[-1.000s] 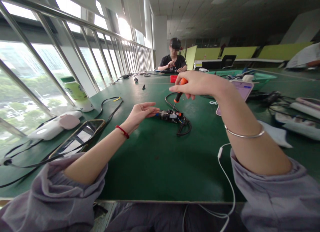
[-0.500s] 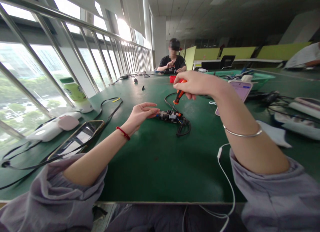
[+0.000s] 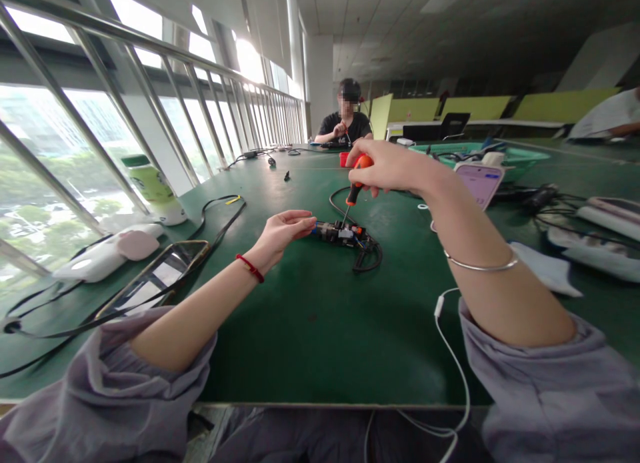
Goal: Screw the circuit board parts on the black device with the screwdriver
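Observation:
On the green table lies a small dark device with exposed parts and wires (image 3: 345,233), its cable looped at the right end. My left hand (image 3: 287,230) pinches the device's left end, near a blue bit, with fingers closed. My right hand (image 3: 383,168) is wrapped from above around the handle of an orange and black screwdriver (image 3: 354,193). The screwdriver stands slightly tilted, its thin shaft reaching down to the top of the device. Whether the tip sits in a screw is too small to tell.
To the left are a phone (image 3: 155,276), a black strap (image 3: 220,230) and a green-lidded bottle (image 3: 155,190). At the right stand a propped phone (image 3: 477,183) and a teal basket (image 3: 525,158). A white cable (image 3: 453,343) hangs over the front edge. A person (image 3: 346,120) sits opposite.
My right hand has turned a little on the screwdriver's handle, and its wrist has shifted slightly left. The left hand has slipped a touch left; the device stays in place.

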`<state>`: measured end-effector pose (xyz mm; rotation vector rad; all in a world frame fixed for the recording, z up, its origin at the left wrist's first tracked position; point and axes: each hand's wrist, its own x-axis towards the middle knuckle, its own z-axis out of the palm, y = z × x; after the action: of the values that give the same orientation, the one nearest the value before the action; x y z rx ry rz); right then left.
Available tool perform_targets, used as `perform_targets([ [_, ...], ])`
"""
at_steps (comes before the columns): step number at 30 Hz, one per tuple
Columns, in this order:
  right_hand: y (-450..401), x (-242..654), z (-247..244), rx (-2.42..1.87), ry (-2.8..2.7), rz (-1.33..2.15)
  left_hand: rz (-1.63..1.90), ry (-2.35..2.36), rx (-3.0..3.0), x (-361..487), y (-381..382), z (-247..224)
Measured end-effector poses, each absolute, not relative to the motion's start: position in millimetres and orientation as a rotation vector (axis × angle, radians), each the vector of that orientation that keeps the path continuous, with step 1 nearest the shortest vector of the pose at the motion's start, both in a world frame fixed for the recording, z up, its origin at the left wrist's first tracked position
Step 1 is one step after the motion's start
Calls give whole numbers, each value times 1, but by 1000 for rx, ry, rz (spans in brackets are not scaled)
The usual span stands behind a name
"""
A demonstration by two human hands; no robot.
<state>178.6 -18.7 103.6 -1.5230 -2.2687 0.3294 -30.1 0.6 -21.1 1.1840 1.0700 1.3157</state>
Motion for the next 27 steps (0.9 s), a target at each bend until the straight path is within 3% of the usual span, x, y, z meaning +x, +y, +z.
perform_targets([
  [6, -17, 180, 102, -1638, -2210, 195, 1222, 997, 1144, -27, -5, -17],
  [11, -18, 180, 104, -1519, -2251, 342, 1209, 1005, 1112, -25, -4, -18],
  [27, -23, 183, 110, -1655, -2316, 283, 1233, 1053, 1177, -22, -12, -14],
])
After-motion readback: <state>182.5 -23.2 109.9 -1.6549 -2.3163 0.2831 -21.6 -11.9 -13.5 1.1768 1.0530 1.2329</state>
